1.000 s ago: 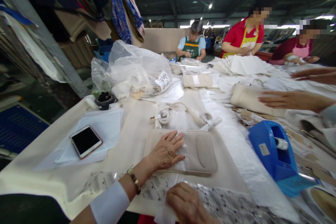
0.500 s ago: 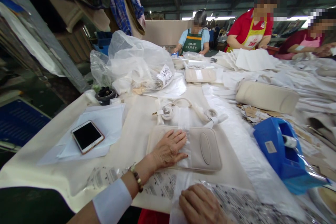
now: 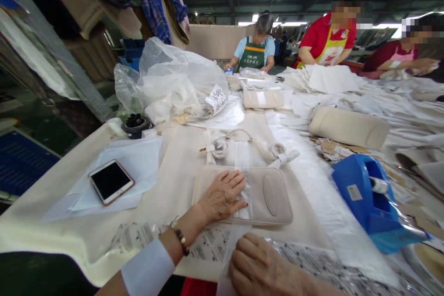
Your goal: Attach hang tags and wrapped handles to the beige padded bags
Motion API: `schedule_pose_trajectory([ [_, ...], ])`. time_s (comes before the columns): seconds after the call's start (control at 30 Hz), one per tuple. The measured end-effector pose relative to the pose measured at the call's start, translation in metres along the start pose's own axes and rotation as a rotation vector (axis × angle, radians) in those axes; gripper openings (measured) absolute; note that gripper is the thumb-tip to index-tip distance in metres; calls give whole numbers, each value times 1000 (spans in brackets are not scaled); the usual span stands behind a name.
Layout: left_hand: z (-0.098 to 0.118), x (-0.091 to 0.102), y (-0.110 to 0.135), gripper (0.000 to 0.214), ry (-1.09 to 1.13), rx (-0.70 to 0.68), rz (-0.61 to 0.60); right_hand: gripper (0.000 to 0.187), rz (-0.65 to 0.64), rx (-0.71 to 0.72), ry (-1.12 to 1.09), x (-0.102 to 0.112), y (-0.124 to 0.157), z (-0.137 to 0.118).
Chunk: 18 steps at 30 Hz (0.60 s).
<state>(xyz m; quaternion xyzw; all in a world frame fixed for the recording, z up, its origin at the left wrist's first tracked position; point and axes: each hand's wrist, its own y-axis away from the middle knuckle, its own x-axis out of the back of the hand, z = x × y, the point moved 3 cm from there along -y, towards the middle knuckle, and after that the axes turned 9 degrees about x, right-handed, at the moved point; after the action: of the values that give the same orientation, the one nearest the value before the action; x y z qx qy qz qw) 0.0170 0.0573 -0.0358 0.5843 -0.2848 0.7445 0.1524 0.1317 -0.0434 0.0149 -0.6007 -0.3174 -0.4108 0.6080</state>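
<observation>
A beige handbag (image 3: 255,215) lies flat on the table, with an oval outline on its right half. My left hand (image 3: 224,196) rests flat on its middle, fingers stretched out over a white translucent strip (image 3: 242,155) that crosses the bag. Beyond the bag's far edge lies its strap (image 3: 239,133), with wrapped coils at both ends. Near the table's front edge, my right hand (image 3: 258,261) is closed, fingers curled around the near end of the strip; the fingertips are hidden. Printed clear plastic bags (image 3: 208,243) lie beneath and beside both hands.
At left, a phone (image 3: 111,181) lies on white sheets (image 3: 140,157). A blue tape dispenser (image 3: 360,194) stands at right, beside a long pile of white plastic (image 3: 312,185). Further back are a large clear bag (image 3: 180,74) and another beige bag (image 3: 348,126). Several co-workers (image 3: 255,51) work beyond.
My right hand has shifted slightly up and left, with more of its forearm in view. My left hand stays on the handbag. The whole view has drifted slightly.
</observation>
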Motion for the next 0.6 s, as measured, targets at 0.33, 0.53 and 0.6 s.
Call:
schedule_pose_trajectory([
  [0.33,-9,-11,11,36,66,-71,40,41,261,-343,-156,-19,16,125],
  [0.53,-5,2,10,22,218,-104,65,39,210,-577,-224,-41,34,138],
  [0.6,-3,6,9,19,281,-94,81,35,208,-618,-223,-45,37,137],
])
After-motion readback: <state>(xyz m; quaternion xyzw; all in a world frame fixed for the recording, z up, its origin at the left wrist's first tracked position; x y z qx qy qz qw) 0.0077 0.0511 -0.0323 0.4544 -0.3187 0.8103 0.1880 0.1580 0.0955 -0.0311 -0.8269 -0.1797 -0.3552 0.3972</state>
